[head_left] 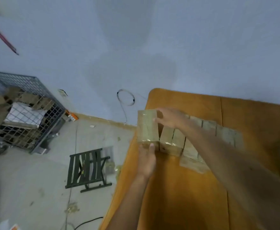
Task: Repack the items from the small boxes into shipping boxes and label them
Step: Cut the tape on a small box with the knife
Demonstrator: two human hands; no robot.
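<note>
A small taped cardboard box [147,126] stands at the left edge of the orange table [185,188]. My left hand [146,159] holds its near end from below, thumb up against the box. My right hand [168,118] grips its far right side, with the arm reaching across the table. Beside it lies a row of several more taped cardboard boxes [172,141] running to the right, partly hidden by my right forearm. The picture is blurred.
On the floor to the left stands a dark folding stool [87,168]. A wire cage cart [24,112] full of cardboard and white sheets is further left. Cables [126,98] hang on the blue wall and run over the floor.
</note>
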